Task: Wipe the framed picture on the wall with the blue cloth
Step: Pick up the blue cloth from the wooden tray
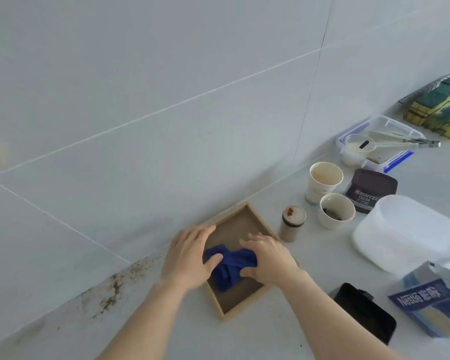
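Observation:
A wooden-framed picture (247, 219) with a brown panel lies flat on the grey counter, its far corner near the tiled wall. A crumpled blue cloth (231, 266) rests on the panel's middle. My left hand (190, 258) lies flat over the frame's left edge, thumb touching the cloth. My right hand (269, 255) presses on the cloth's right part, fingers spread over it and thumb beneath its edge.
Right of the frame stand a small jar (292, 226), two paper cups (322, 181) (335, 214), a cocoa tin (372, 190), a white tub (405, 232), a Nestle box (431, 305) and a black phone (366, 313). A clip-lid container (379, 141) and sponge rack (437, 105) sit farther back. Stains mark the wall's base at left.

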Tool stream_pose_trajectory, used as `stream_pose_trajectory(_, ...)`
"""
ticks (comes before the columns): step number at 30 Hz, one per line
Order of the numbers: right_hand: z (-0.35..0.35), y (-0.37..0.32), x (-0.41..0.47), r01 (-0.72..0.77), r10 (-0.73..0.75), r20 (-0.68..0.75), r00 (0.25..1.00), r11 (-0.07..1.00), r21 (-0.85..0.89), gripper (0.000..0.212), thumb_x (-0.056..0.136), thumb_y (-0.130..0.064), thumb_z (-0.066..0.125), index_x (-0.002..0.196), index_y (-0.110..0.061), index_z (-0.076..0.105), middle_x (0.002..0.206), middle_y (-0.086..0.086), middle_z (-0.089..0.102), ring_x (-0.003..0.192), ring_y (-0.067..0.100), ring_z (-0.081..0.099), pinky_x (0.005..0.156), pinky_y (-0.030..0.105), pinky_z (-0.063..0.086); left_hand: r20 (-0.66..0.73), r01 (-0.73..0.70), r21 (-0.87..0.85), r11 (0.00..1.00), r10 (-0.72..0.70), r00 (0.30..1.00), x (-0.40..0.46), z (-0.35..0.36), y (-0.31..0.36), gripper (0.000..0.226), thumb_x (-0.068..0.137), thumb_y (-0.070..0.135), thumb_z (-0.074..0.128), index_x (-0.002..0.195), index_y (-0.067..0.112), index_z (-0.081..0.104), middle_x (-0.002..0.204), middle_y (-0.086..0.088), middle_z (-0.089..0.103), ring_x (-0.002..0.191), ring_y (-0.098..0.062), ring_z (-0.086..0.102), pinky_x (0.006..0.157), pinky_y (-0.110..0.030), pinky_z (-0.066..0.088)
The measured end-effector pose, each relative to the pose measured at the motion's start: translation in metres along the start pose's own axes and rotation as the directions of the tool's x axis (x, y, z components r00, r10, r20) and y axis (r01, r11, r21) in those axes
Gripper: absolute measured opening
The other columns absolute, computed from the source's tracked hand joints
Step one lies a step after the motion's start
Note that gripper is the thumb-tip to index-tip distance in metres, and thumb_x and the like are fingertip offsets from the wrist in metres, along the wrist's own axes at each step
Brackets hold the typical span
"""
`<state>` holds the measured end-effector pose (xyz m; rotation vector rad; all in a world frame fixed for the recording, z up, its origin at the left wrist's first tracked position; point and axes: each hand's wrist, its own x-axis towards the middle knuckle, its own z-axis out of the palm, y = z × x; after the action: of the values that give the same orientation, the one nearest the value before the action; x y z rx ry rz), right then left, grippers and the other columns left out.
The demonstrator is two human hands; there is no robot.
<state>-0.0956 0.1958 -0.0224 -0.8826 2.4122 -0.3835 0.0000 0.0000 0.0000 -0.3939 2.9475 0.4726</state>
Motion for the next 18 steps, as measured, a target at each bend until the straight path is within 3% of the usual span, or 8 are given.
stream_pose_trajectory(3, 0.008, 0.006, 0.003, -0.025, 0.026, 0.020, 0.999, 0.999, -0.039, 0.070, 0.093, -0.044, 0.072, 0.155, -0.030, 0.044, 0.157, 0.000, 0.052, 0.147, 0.028, 0.043, 0.117, 0.042, 0.041, 0.122, -0.017, 0.022, 1.000, 0.014, 0.992, 0.005, 0.017, -0.001, 0.069, 0.096, 0.056, 0.058, 0.156, 0.036, 0.033, 0.165, 0.015, 0.034, 0.154, -0.014, 0.026, 0.127, -0.036, 0.021)
stream_pose_trajectory(6, 0.020, 0.010, 0.002, -0.053, 0.054, 0.020, 0.998, 0.997, -0.052, 0.062, 0.096, -0.036, 0.070, 0.153, -0.030, 0.047, 0.150, 0.000, 0.057, 0.138, 0.027, 0.050, 0.110, 0.040, 0.047, 0.193, -0.040, 0.069, 0.997, 0.026, 0.981, 0.004, 0.027, 0.004, 0.065, 0.095, 0.052, 0.061, 0.153, 0.035, 0.039, 0.158, 0.014, 0.046, 0.152, -0.016, 0.031, 0.124, -0.035, 0.023)
stream_pose_trajectory(10, 0.031, 0.011, 0.004, -0.071, 0.065, -0.055, 0.996, 0.992, -0.102, 0.047, 0.099, -0.029, 0.067, 0.145, -0.028, 0.057, 0.141, 0.000, 0.062, 0.130, 0.026, 0.053, 0.107, 0.039, 0.045, 0.181, -0.036, 0.133, 0.990, 0.011, 0.983, 0.003, 0.034, 0.006, 0.047, 0.097, 0.042, 0.063, 0.142, 0.036, 0.052, 0.138, 0.013, 0.064, 0.132, -0.017, 0.049, 0.116, -0.032, 0.032)
stream_pose_trajectory(14, 0.036, 0.010, 0.006, -0.077, 0.062, -0.107, 0.992, 0.987, -0.143, 0.023, 0.102, -0.018, 0.059, 0.121, -0.021, 0.071, 0.123, 0.004, 0.071, 0.114, 0.027, 0.062, 0.104, 0.037, 0.043, 0.136, 0.002, 0.140, 0.990, -0.022, 0.990, 0.001, 0.041, 0.009, 0.029, 0.100, 0.038, 0.060, 0.129, 0.035, 0.061, 0.123, 0.012, 0.071, 0.119, -0.017, 0.055, 0.110, -0.033, 0.037)
stream_pose_trajectory(18, 0.034, 0.010, 0.004, -0.085, 0.066, -0.149, 0.987, 0.989, -0.125, 0.023, 0.102, -0.014, 0.055, 0.113, -0.021, 0.073, 0.114, 0.003, 0.073, 0.108, 0.026, 0.063, 0.104, 0.037, 0.042, 0.098, 0.010, 0.133, 0.991, -0.023, 0.995, -0.003, 0.039, 0.012, 0.022, 0.103, 0.034, 0.056, 0.123, 0.032, 0.065, 0.118, 0.010, 0.072, 0.115, -0.017, 0.055, 0.104, -0.032, 0.040)
